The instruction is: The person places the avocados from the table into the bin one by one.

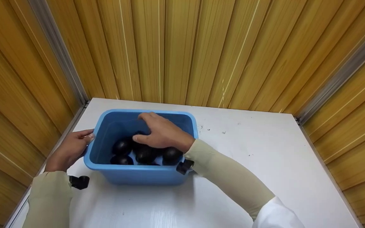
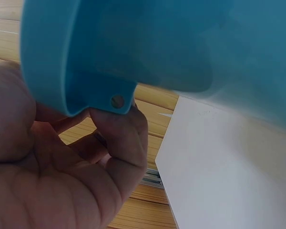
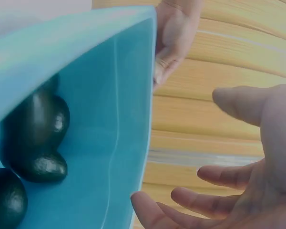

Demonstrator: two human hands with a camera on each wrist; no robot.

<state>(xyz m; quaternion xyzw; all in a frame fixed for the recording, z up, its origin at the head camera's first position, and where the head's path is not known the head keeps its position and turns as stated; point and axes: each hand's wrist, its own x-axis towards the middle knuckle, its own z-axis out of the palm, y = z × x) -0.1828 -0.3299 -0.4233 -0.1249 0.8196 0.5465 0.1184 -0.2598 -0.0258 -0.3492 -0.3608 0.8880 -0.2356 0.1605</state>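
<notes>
A blue plastic bin (image 1: 144,177) stands on the white table, with several dark, glossy avocados (image 1: 122,146) lying on its floor. My left hand (image 1: 71,147) grips the bin's left end: the thumb lies at the rim, and in the left wrist view curled fingers (image 2: 126,138) reach under the lip beside a small tab with a hole. Over the inside of the bin hovers my right hand (image 1: 163,131), its fingers spread and nothing in it. That hand hides some of the avocados in the head view; in the right wrist view more avocados (image 3: 45,167) show, dark green and oval.
The white tabletop (image 1: 265,164) stretches to the right and in front of the bin. Yellow wood-look panels (image 1: 179,53) wall the back and both sides, with grey metal strips (image 1: 344,69) at the corners. Small dark specks (image 1: 223,132) mark the table behind.
</notes>
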